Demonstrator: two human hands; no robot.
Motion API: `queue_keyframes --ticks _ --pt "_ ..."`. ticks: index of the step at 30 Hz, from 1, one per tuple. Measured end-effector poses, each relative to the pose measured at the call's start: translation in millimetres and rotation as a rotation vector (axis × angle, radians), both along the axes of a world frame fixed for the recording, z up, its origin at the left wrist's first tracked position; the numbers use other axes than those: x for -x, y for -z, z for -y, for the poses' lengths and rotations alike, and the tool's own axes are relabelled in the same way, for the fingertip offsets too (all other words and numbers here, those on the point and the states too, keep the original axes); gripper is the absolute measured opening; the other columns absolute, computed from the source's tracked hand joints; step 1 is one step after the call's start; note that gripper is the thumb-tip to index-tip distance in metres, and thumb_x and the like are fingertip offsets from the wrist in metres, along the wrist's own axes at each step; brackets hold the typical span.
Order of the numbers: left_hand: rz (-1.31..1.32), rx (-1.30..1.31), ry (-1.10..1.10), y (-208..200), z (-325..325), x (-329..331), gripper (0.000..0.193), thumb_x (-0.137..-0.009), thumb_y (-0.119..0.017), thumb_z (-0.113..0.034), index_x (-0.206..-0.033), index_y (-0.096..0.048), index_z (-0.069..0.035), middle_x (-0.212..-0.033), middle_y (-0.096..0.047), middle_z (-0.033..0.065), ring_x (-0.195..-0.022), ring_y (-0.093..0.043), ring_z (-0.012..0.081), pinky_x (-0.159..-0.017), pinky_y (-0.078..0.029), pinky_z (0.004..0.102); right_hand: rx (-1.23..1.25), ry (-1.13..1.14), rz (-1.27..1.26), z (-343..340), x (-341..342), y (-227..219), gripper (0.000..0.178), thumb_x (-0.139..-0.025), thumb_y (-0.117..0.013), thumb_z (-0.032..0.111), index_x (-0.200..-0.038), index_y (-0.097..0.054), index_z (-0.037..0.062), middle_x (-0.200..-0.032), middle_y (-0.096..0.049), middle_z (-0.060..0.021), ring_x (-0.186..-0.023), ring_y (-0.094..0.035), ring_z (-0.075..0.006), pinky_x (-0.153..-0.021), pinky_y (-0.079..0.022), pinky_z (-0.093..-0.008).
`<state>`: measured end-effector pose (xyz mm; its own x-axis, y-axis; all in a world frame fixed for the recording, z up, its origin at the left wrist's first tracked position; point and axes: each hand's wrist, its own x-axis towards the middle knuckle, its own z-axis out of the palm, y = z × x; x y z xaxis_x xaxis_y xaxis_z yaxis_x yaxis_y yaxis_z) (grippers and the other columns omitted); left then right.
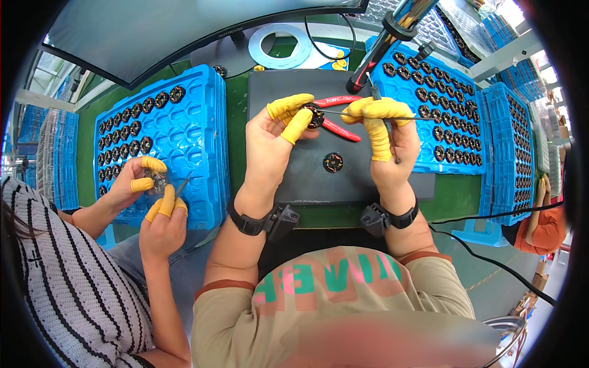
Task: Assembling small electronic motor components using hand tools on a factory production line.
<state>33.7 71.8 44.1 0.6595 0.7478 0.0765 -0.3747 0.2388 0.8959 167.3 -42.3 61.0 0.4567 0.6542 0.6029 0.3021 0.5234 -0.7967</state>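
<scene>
My left hand (273, 138), with yellow finger cots on, pinches a small round black part (316, 116) with copper-coloured bits, like a wound motor stator. My right hand (389, 135), also in yellow finger cots, closes on a thin dark rod-shaped tool (407, 118). The tool's left end reaches the round part; its exact tip is too small to make out. Beneath both hands lie red-handled pliers (341, 131) on a dark grey mat (294, 178). A second round black part (333, 162) rests on that mat, nearer to me.
Blue trays with round parts stand at left (196, 122) and right (454, 161). A co-worker's hands (161, 211) hold a part and a thin tool at the left tray. A dark post (374, 55) rises beyond my right hand. A monitor (184, 37) and white ring (280, 63) are at the back.
</scene>
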Motion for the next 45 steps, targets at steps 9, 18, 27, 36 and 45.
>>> queue_keyframes --ticks 9,18,27,36,45 --pt "-0.012 0.015 -0.012 -1 -1 -1 0.026 -0.090 -0.064 -0.001 -0.116 -0.063 0.002 -0.108 -0.067 0.0097 -0.093 -0.066 0.0148 -0.074 -0.060 0.0290 -0.001 0.005 -0.021 -2 -1 1 0.012 -0.097 -0.053 0.002 -0.108 -0.052 -0.0015 -0.101 -0.064 -0.0181 -0.090 -0.066 -0.0258 -0.082 -0.055 -0.0368" --pt "-0.025 -0.088 -0.055 1 0 -2 0.024 -0.088 -0.066 0.000 -0.113 -0.065 0.002 -0.107 -0.067 0.0093 -0.094 -0.065 0.0147 -0.076 -0.059 0.0291 -0.020 -0.025 -0.051 -1 1 3 0.013 -0.096 -0.054 0.001 -0.108 -0.055 -0.0045 -0.104 -0.063 -0.0149 -0.096 -0.066 -0.0212 -0.086 -0.054 -0.0319" --pt "-0.049 -0.151 -0.080 6 -1 -2 0.024 -0.088 -0.066 0.001 -0.112 -0.065 0.002 -0.104 -0.068 0.0081 -0.093 -0.065 0.0137 -0.077 -0.058 0.0287 0.087 0.095 0.242 1 -3 8 0.010 -0.096 -0.055 0.002 -0.105 -0.052 -0.0011 -0.097 -0.062 -0.0164 -0.089 -0.065 -0.0246 -0.082 -0.053 -0.0344" --pt "-0.083 -0.116 -0.031 6 -2 -3 0.023 -0.088 -0.066 0.001 -0.111 -0.065 0.002 -0.101 -0.068 0.0076 -0.091 -0.065 0.0134 -0.076 -0.058 0.0286 0.104 0.152 0.307 3 2 5 0.041 -0.064 -0.063 -0.017 -0.100 -0.065 0.0028 -0.101 -0.066 -0.0143 -0.093 -0.065 -0.0319 -0.080 -0.053 -0.0345" --pt "-0.114 -0.109 -0.061 5 -2 -4 0.021 -0.089 -0.065 0.001 -0.110 -0.065 0.001 -0.098 -0.068 0.0071 -0.088 -0.066 0.0129 -0.073 -0.058 0.0278 0.019 0.197 0.620 4 10 1 0.036 -0.066 -0.062 -0.016 -0.099 -0.066 -0.0019 -0.101 -0.066 -0.0159 -0.090 -0.066 -0.0338 -0.077 -0.053 -0.0361"
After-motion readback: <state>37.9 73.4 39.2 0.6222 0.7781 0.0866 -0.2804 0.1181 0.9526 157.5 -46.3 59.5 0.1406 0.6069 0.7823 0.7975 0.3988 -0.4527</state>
